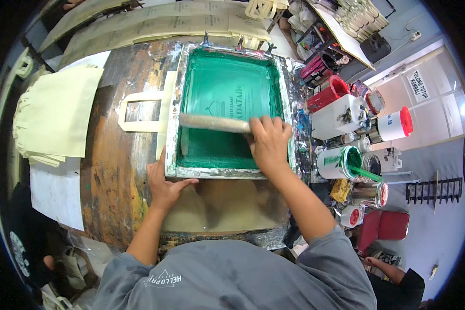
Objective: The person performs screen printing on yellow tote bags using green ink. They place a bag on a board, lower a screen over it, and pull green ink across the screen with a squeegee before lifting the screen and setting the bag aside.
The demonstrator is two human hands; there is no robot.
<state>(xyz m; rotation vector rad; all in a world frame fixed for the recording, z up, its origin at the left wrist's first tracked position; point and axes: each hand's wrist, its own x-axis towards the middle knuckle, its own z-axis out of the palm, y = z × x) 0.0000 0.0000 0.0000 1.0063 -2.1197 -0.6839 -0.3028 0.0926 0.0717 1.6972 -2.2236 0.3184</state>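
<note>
Grey shirt (232, 279) fills my foreground. From afar, I see the right grip (270, 142) clamped on a squeegee (214, 123) over green ink (204, 150) inside the frame (217, 173) on the surface (108, 201); the left grip (165, 190), thumb and fingers apart, touches the frame's near-left corner. Uneven bracing could shift it, smearing ink.

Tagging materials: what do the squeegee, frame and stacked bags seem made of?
Squeegee: probably matte wood, judging by its pale tan bar, though blurred.
Frame: wood or metal, unclear beneath white, paint-smeared surfaces.
Bags: likely matte fabric, with thin, uneven layers showing.
</note>
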